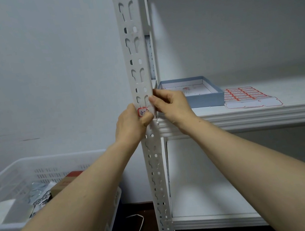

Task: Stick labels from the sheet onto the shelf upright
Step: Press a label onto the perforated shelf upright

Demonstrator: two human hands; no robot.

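Note:
A white perforated shelf upright [134, 48] runs top to bottom in the middle of the view. A small red-bordered label [142, 112] with blue handwriting lies against its front face, just above the shelf board. My left hand [131, 123] presses on the label from the left, thumb across its lower edge. My right hand [169, 104] pinches the upright's right edge beside the label, thumb tip touching the label's right end. The label sheet [243, 94], with rows of red-bordered stickers, lies flat on the shelf board to the right.
A pale blue shallow box [203, 102] sits on the white shelf board [246, 116] between the upright and the sheet. A white plastic crate [37, 168] with boxes and packets stands at lower left. A second shelf board [212, 219] lies below. A wall is behind.

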